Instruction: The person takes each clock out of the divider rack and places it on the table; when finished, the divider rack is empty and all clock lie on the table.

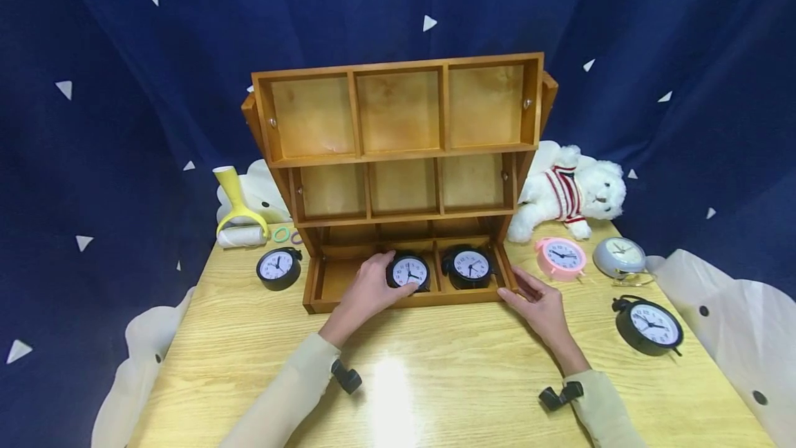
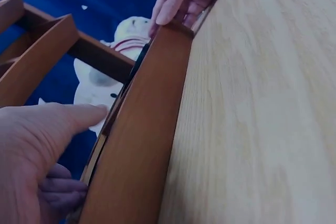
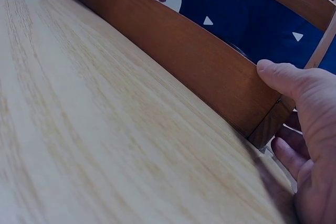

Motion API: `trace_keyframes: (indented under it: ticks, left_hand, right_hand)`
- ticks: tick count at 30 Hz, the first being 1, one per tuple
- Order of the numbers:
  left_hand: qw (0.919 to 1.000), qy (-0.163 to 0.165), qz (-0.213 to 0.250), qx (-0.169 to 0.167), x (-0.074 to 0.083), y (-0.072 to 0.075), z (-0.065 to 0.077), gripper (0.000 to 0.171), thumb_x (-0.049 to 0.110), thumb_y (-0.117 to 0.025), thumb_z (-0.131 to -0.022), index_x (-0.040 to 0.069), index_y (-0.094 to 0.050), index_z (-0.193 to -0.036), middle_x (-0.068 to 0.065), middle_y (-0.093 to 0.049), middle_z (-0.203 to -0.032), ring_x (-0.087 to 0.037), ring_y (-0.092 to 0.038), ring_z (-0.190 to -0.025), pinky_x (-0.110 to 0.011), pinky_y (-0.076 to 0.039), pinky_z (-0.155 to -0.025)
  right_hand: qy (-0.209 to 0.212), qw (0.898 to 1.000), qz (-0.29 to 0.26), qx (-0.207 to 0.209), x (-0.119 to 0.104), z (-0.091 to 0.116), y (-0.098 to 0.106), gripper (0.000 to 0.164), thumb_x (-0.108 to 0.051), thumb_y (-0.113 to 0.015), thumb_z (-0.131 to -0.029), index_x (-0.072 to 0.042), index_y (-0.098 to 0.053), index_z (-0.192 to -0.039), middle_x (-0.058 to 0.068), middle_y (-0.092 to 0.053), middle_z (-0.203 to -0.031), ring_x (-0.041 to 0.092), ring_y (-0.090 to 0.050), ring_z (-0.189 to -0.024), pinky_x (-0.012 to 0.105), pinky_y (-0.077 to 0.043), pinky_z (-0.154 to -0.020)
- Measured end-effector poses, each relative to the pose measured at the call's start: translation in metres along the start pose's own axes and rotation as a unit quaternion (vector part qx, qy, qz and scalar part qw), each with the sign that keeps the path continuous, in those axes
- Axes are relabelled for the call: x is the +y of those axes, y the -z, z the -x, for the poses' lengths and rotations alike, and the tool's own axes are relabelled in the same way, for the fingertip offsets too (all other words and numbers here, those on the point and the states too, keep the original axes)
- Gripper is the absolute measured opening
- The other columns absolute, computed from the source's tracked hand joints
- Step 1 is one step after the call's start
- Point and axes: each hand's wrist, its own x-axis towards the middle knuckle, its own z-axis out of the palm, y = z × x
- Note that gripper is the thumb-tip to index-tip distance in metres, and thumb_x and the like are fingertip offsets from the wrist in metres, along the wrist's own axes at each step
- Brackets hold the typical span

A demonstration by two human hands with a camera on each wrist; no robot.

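My left hand [image 1: 373,283] holds a round black alarm clock [image 1: 410,273] with a white dial, its fingers at the far left edge and its thumb at the near right edge. That clock lies face up in the middle compartment of the lowest tray of a tiered wooden box [image 1: 398,303]. A second black alarm clock [image 1: 470,267] sits in the right compartment. My right hand [image 1: 539,306] grips the tray's front right corner, the thumb [image 3: 278,74] on the top edge and the other fingers by the outer side. In the left wrist view the clock's dial is hidden.
Left of the box are a black clock [image 1: 278,268], a yellow-handled roller [image 1: 236,206] and small hair ties [image 1: 282,234]. To the right lie a pink clock [image 1: 562,258], a grey clock [image 1: 619,257], another black clock [image 1: 649,325] and a white teddy bear [image 1: 569,192].
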Motion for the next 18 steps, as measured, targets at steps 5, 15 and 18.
trace_keyframes:
  ticks: [5, 15, 18]
  left_hand:
    - [0.9976, 0.039, -0.028, -0.049, 0.012, 0.001, -0.009, 0.097, 0.052, -0.091, -0.076, -0.006, -0.055, -0.145, -0.023, -0.066, -0.133, -0.031, -0.069, -0.105, -0.042, -0.062, -0.084]
    - [0.9887, 0.099, -0.047, -0.102, 0.027, 0.004, -0.019, 0.058, 0.051, -0.094, -0.072, 0.004, -0.063, -0.086, -0.008, -0.060, -0.086, -0.016, -0.053, -0.063, -0.029, -0.051, -0.054]
    - [0.9889, 0.099, -0.045, -0.101, 0.029, 0.005, -0.020, 0.056, 0.050, -0.095, -0.071, 0.007, -0.060, -0.078, -0.008, -0.057, -0.086, -0.015, -0.052, -0.064, -0.029, -0.049, -0.054]
  right_hand:
    - [0.001, 1.000, 0.001, -0.005, -0.001, 0.000, 0.001, 0.058, -0.003, -0.086, -0.086, 0.008, -0.063, -0.138, 0.031, -0.061, -0.138, -0.007, -0.064, -0.110, 0.015, -0.054, -0.093]
    - [0.001, 1.000, 0.008, -0.008, -0.001, 0.001, 0.001, 0.057, -0.004, -0.085, -0.087, 0.007, -0.063, -0.139, 0.030, -0.061, -0.139, -0.007, -0.064, -0.110, 0.015, -0.054, -0.093]
    - [-0.002, 1.000, 0.005, -0.009, -0.002, 0.001, 0.001, 0.058, -0.004, -0.085, -0.087, 0.006, -0.062, -0.139, 0.031, -0.061, -0.139, -0.005, -0.065, -0.110, 0.015, -0.054, -0.093]
